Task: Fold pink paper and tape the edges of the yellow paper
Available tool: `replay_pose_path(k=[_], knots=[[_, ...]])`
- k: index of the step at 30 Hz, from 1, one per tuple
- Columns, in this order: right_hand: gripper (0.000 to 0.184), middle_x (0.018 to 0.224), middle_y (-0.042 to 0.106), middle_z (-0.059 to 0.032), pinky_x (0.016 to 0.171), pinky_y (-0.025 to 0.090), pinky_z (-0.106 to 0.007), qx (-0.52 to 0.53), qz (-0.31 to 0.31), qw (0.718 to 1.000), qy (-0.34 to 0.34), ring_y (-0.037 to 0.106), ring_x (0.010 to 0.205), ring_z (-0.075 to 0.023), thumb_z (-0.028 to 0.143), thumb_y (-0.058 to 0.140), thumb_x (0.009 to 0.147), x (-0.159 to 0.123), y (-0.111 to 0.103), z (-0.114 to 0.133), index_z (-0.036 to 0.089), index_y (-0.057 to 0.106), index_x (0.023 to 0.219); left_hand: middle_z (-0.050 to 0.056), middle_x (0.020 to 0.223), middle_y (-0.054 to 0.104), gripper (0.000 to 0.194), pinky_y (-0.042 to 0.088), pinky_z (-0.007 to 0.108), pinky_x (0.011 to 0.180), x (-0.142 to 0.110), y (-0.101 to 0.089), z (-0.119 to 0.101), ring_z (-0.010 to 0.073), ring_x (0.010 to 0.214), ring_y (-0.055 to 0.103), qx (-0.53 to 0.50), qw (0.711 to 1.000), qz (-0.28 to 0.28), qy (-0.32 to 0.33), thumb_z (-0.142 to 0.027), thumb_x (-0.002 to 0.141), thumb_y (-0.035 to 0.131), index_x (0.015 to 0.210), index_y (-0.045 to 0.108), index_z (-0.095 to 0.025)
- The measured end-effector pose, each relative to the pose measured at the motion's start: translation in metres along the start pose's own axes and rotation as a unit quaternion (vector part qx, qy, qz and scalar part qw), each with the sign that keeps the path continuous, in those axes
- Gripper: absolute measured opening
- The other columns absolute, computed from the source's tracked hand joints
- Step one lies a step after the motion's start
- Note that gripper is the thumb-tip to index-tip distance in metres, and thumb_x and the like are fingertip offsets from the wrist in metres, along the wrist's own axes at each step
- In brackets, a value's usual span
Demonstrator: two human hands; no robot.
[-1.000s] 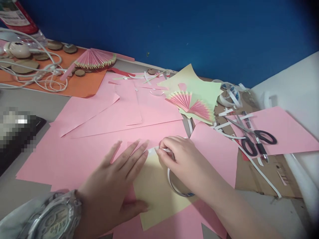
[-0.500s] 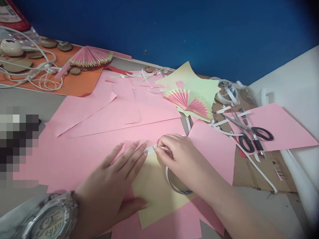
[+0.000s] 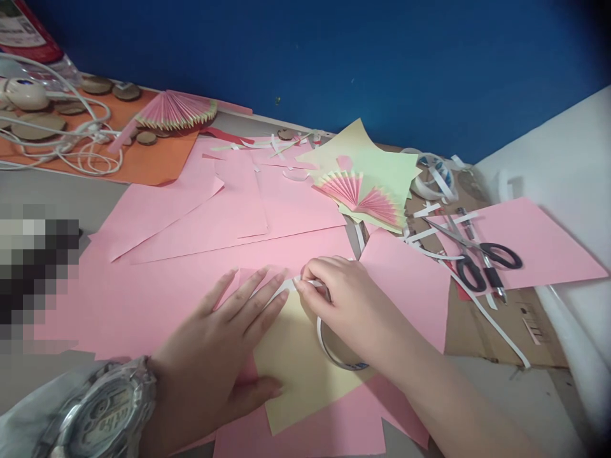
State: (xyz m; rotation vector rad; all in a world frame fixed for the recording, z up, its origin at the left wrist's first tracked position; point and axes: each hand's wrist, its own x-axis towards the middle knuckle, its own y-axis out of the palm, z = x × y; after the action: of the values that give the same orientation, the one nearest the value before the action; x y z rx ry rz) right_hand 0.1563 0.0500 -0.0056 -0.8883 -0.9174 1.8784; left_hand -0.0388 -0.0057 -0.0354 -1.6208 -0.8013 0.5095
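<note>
A pale yellow paper sheet (image 3: 305,362) lies on pink paper in front of me. My left hand (image 3: 224,343) rests flat with fingers spread across the yellow sheet's left side and the pink paper. White double-sided tape (image 3: 286,284) runs along the yellow sheet's far edge, beside my left fingertips. My right hand (image 3: 338,292) pinches the tape between thumb and forefinger. The tape roll (image 3: 329,353) hangs below that hand, partly hidden by it, standing over the yellow sheet.
Scissors (image 3: 468,248) and a pen (image 3: 494,277) lie on pink paper at the right. Behind are a folded paper fan (image 3: 356,197), another tape roll (image 3: 434,178) and a second fan (image 3: 176,111). White cables (image 3: 90,143) tangle over orange paper at the left.
My left fingers have slid slightly right along the tape strip toward my right hand. The right hand keeps its pinch, nearly still. The view has shifted a little.
</note>
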Motion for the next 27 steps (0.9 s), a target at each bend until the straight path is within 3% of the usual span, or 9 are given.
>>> replay_pose_path(k=[7,15,21,27], knots=[[0.028,0.061,0.041,0.0046,0.062,0.026,-0.025,-0.002,0.001,1.000,0.002,0.039,0.062,-0.0120,0.019,0.045,0.085,-0.0005,0.0001,-0.0016,0.019,0.031,0.061,0.010,0.150,0.023,0.078,0.009,0.043,0.112,-0.0033,0.0011,-0.0048,0.0278,0.137,0.021,-0.002,1.000,-0.002,-0.015,-0.059,0.082,0.043,0.142,0.029,-0.010],[0.029,0.061,0.041,0.0044,0.062,0.026,-0.026,-0.001,0.004,1.000,0.006,0.039,0.063,-0.0119,0.018,0.045,0.085,0.0006,-0.0013,0.0002,0.019,0.030,0.060,0.004,0.150,0.024,0.074,0.005,0.048,0.112,-0.0018,-0.0006,-0.0038,0.0300,0.137,0.020,-0.003,1.000,-0.005,-0.021,-0.062,0.082,0.043,0.140,0.033,-0.018],[0.028,0.062,0.043,0.0035,0.062,0.026,-0.026,0.009,-0.001,1.000,-0.001,0.040,0.063,-0.0125,0.016,0.044,0.084,0.0002,-0.0006,-0.0004,0.019,0.029,0.060,0.009,0.150,0.024,0.075,0.005,0.050,0.112,-0.0033,-0.0017,-0.0073,0.0325,0.137,0.017,-0.014,0.999,-0.013,-0.041,-0.058,0.081,0.048,0.140,0.034,-0.014],[0.029,0.061,0.042,0.0040,0.062,0.027,-0.026,0.014,0.001,1.000,0.000,0.039,0.063,-0.0123,0.015,0.044,0.084,-0.0002,-0.0015,0.0005,0.019,0.029,0.060,0.007,0.151,0.022,0.073,0.005,0.051,0.112,-0.0043,-0.0012,-0.0070,0.0339,0.137,0.018,-0.019,0.999,-0.022,-0.041,-0.064,0.077,0.050,0.137,0.040,-0.022]])
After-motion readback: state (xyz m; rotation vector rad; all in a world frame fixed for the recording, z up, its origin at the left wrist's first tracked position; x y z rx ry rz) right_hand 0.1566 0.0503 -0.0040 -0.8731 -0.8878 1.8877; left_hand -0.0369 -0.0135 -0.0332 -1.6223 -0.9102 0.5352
